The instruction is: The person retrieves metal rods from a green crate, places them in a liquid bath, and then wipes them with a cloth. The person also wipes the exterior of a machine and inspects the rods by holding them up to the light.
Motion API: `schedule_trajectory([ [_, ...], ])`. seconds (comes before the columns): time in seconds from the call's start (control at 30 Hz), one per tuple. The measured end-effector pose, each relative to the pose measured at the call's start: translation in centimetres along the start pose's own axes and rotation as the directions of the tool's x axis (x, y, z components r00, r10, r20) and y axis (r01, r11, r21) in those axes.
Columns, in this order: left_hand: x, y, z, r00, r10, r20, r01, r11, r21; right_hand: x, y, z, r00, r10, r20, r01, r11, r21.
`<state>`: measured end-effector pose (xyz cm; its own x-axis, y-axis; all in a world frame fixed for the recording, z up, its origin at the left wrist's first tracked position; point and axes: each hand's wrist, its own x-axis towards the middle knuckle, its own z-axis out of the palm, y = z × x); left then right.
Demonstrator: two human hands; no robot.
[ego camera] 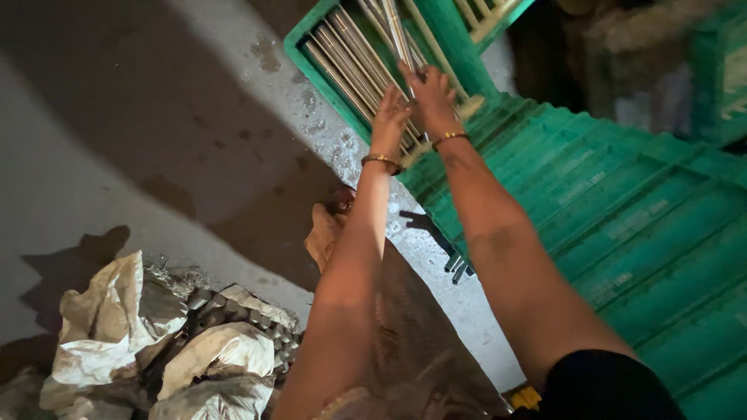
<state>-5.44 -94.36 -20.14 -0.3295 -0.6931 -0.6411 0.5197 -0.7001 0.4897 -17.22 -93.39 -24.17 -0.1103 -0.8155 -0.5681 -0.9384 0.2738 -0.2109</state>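
Note:
Both my arms reach forward to a green plastic crate on the floor, filled with long shiny metal rods. My left hand rests on the near ends of the rods, fingers bent over them. My right hand grips a few rods that stick up steeply out of the crate. Each wrist carries a gold bangle.
A stack of green crates fills the right side. A second green crate with rods sits behind. White sacks holding small metal pieces lie at lower left. A brown sack is spread below my arms. The concrete floor is wet in patches.

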Motion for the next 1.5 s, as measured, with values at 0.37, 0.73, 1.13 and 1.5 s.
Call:
schedule_trajectory([
  [0.37,-2.9,-5.0,-1.9,0.997,-0.039,-0.068,0.044,0.997,0.065,0.3,-1.0,1.2,0.976,-0.152,-0.154,0.158,0.987,0.025],
  [0.73,-5.5,-0.4,-1.7,0.932,0.317,-0.177,-0.318,0.948,0.025,-3.9,-8.1,-0.9,0.728,-0.211,-0.653,0.226,0.972,-0.062],
  [1.13,-16.9,-2.8,-5.4,0.915,0.402,-0.023,-0.395,0.908,0.140,-17.5,-8.6,6.8,0.844,0.285,-0.455,0.297,0.457,0.838],
  [1.5,-34.1,-18.8,-7.3,0.963,0.028,0.269,-0.084,0.977,0.197,-42.5,-0.9,17.0,0.864,0.501,-0.037,0.036,0.012,0.999],
])
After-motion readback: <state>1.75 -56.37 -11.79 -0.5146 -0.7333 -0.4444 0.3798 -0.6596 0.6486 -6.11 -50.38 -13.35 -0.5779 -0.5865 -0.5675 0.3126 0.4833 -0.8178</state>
